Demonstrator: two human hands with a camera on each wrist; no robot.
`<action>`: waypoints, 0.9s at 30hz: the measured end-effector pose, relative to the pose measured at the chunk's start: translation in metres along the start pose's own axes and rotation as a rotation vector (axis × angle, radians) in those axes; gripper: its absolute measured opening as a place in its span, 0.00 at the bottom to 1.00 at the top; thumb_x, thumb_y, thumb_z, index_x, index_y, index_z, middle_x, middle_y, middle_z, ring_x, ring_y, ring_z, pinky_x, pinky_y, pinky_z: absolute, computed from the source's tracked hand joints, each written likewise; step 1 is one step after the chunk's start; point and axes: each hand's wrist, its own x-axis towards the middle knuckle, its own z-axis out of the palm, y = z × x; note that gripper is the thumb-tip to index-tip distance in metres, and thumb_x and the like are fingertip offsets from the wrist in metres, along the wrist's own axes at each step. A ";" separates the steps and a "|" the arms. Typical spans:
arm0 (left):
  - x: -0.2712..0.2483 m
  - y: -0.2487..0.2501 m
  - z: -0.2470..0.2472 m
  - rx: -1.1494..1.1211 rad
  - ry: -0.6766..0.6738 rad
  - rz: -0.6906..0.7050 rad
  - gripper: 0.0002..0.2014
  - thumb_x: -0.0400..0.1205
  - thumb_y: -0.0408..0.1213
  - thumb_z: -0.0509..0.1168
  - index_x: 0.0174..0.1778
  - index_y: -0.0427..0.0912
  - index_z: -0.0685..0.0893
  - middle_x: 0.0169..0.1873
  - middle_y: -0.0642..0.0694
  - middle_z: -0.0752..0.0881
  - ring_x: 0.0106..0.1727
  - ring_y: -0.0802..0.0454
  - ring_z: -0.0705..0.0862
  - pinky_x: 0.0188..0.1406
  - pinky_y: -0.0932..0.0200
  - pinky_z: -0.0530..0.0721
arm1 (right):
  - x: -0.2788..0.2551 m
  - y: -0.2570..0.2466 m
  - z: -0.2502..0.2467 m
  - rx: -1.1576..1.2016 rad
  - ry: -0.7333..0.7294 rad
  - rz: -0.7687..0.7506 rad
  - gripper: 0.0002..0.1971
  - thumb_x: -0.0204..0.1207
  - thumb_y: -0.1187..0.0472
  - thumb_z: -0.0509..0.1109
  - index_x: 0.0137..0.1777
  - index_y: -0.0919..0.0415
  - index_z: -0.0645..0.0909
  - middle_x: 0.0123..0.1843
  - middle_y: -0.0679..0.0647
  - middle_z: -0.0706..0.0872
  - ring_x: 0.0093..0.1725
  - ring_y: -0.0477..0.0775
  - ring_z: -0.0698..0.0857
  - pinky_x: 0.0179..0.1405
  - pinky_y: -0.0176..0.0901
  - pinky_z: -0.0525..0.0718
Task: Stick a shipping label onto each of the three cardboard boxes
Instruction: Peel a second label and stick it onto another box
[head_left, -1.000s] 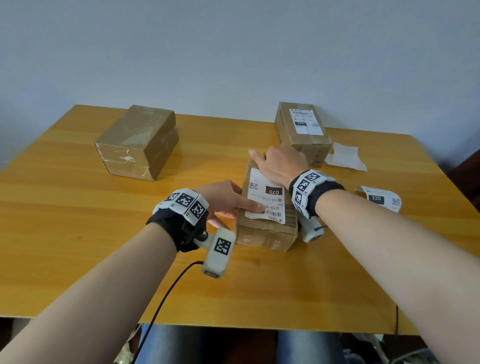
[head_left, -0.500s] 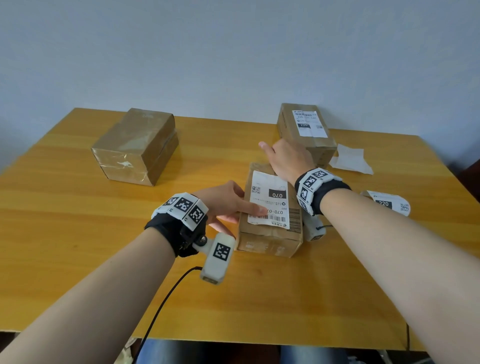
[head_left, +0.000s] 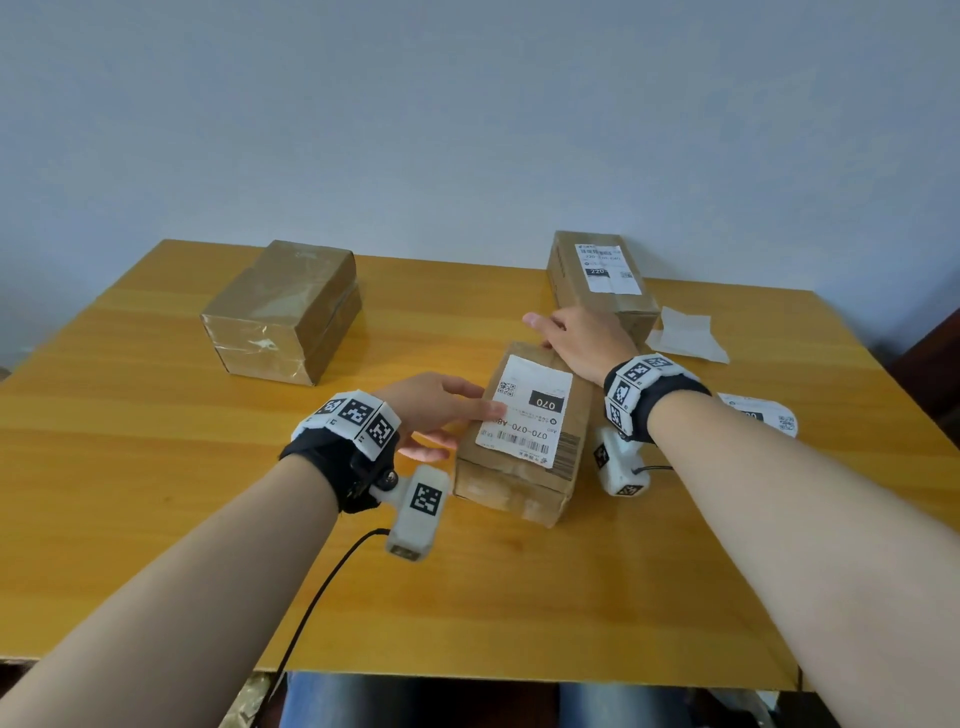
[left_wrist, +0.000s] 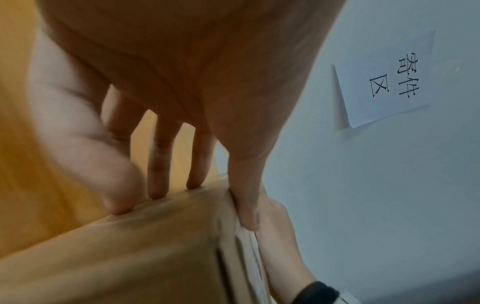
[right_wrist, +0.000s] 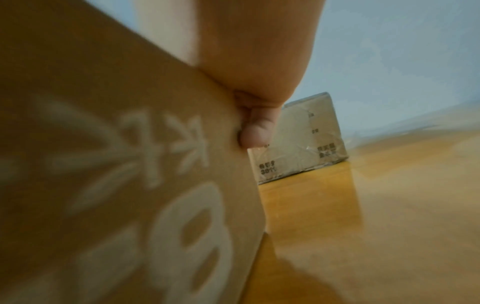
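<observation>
2/3 done: centre box (head_left: 511, 491) & upper-right box (head_left: 566, 283) labelled, upper-left box (head_left: 283, 306) bare; L hand (head_left: 431, 410) flat-fingered on 070 label (head_left: 524, 410), R hand (head_left: 582, 338) grips centre box.

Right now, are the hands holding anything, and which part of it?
The brown cardboard box with the white 070 label. The right hand grips its far end; the left hand presses straight fingers against its left edge.

Central box (head_left: 511, 486): left side blocked by the left hand (head_left: 431, 410), far end covered by the right hand (head_left: 582, 340), thumb down its right side. Labelled box (head_left: 597, 296) stands close behind it. Unlabelled box (head_left: 283, 312) well to its left, bare table (head_left: 415, 332) between. Loose label (head_left: 763, 415) lies to its right. Near side unobstructed.
</observation>
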 end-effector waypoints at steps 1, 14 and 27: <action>-0.001 0.000 -0.002 0.014 0.021 0.002 0.19 0.74 0.59 0.78 0.59 0.61 0.89 0.54 0.55 0.93 0.48 0.55 0.91 0.31 0.61 0.86 | -0.004 -0.002 -0.004 -0.060 -0.030 -0.009 0.33 0.82 0.24 0.52 0.45 0.52 0.84 0.38 0.46 0.89 0.37 0.51 0.88 0.41 0.47 0.85; -0.019 -0.005 -0.023 0.127 0.459 0.071 0.38 0.79 0.60 0.73 0.81 0.47 0.72 0.75 0.40 0.70 0.60 0.44 0.78 0.40 0.52 0.85 | -0.044 -0.014 -0.018 0.055 -0.135 -0.086 0.19 0.92 0.45 0.59 0.59 0.50 0.92 0.56 0.48 0.93 0.56 0.58 0.90 0.53 0.51 0.85; -0.024 -0.003 -0.004 -0.095 0.412 0.376 0.29 0.91 0.51 0.57 0.87 0.48 0.61 0.80 0.47 0.73 0.69 0.42 0.82 0.52 0.42 0.90 | -0.088 -0.030 -0.039 0.188 -0.270 0.175 0.33 0.89 0.37 0.58 0.36 0.64 0.86 0.23 0.55 0.86 0.19 0.55 0.82 0.34 0.48 0.89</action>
